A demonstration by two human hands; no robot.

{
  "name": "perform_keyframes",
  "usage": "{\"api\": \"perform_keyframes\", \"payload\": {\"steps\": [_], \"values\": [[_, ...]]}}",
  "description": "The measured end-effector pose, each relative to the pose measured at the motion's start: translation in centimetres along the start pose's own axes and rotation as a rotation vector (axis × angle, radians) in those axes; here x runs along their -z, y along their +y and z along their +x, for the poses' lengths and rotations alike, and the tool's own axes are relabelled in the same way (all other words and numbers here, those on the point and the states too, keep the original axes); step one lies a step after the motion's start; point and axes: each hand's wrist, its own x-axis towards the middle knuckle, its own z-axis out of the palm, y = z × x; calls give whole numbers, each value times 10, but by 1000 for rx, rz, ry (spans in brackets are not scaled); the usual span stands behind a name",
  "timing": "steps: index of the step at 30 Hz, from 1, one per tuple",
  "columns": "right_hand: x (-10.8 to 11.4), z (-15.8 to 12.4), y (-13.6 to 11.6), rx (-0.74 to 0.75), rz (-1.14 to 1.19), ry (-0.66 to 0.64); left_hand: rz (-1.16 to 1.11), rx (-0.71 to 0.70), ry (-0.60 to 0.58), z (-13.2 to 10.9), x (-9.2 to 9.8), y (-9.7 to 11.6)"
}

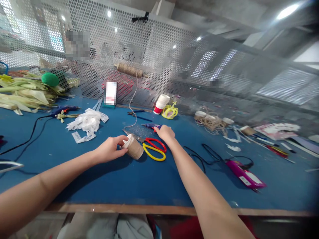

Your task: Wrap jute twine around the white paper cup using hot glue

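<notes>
My left hand [113,149] is closed on the rim of a paper cup wrapped in twine [135,148], which lies tilted near the table's middle. From the cup a strand of twine [133,111] runs up to a spool [129,70] on the mesh panel. Farther right, my right hand [165,132] is closed around the handle end of a blue glue gun [152,126], its nozzle pointing left. Between my hands lie scissors [155,149] with one red and one yellow handle loop.
Crumpled white plastic [88,122], another glue gun [65,110] and corn husks [27,93] are at left. White cups [163,100] and a yellow crown-shaped piece [169,111] stand behind. Tangled twine [211,122] and a purple power strip [245,174] are at right.
</notes>
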Motion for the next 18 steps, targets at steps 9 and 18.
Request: {"api": "perform_keyframes", "payload": {"steps": [9, 18], "values": [[-9, -60, -58, 247, 483, -729, 8, -42, 2, -1, -2, -1], [-8, -65, -57, 71, 1094, -768, -7, -69, -6, -1, -4, -2]]}}
